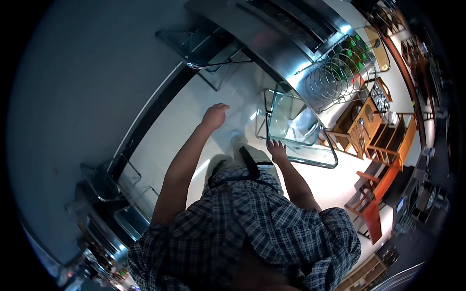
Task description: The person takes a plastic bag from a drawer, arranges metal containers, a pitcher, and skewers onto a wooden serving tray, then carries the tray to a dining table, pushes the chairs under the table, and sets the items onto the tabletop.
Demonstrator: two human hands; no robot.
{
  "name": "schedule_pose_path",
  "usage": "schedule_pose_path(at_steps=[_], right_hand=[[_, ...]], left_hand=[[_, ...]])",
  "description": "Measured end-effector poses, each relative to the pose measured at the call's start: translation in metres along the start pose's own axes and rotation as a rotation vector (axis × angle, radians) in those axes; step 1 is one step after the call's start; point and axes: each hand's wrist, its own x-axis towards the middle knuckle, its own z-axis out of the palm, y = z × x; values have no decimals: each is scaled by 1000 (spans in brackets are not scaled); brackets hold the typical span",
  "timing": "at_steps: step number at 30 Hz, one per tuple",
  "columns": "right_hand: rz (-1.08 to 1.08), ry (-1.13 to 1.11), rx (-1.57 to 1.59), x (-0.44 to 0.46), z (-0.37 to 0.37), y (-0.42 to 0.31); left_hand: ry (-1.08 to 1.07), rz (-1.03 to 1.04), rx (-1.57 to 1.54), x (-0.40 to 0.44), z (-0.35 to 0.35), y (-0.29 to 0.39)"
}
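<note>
My left hand [215, 117] is raised over the pale floor, its fingers loosely stretched towards the right and nothing visible in them. Fingers spread, my right hand [277, 151] is at the near left edge of a metal-framed chair [326, 165] with a glossy, pale greenish seat. The fingertips overlap the chair's frame in this view; whether they press on it I cannot tell. No object shows in that hand.
A shiny metal counter [272, 46] runs beyond the chair, carrying a coiled wire rack [332, 80] and green bottles [354, 51]. Another metal-framed chair [204, 48] stands at upper left by a dark wall [87, 87]. Wooden furniture [371, 126] lines the right.
</note>
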Motion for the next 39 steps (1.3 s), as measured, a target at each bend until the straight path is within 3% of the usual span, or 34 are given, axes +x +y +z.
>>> schedule_pose_path(at_steps=[5, 7, 9, 10, 14, 22, 25, 27, 28, 30, 31, 34, 36, 39], right_hand=[[91, 73, 136, 33, -18, -40], [141, 106, 198, 54, -34, -62], [189, 138, 262, 78, -50, -83], [214, 148, 268, 91, -59, -92], [314, 171, 321, 136, -100, -143], [442, 227, 398, 218, -135, -246], [411, 341, 454, 214, -133, -262], [207, 484, 645, 201, -132, -261], [92, 659, 874, 198, -120, -252], [252, 985, 825, 162, -91, -235], [478, 1049, 817, 139, -77, -225], [1158, 963, 644, 81, -16, -176], [1451, 721, 594, 45, -10, -156], [1034, 500, 764, 19, 10, -125]], left_hand=[[14, 124, 158, 36, -23, -49], [-83, 129, 218, 57, -38, -67], [12, 78, 532, 74, -59, -79], [-88, 58, 580, 86, -72, -86], [-156, 53, 707, 123, -99, -138], [-349, 497, 647, 130, -97, -167], [-503, 610, 531, 120, -73, -160], [-580, 656, 515, 117, -56, -157], [-597, 675, 519, 113, -52, -152], [-641, 719, 543, 108, -41, -139], [-646, 735, 542, 106, -30, -135], [-678, 705, 536, 104, 3, -125], [-692, 672, 542, 108, 15, -112], [-712, 670, 528, 113, 21, -113]])
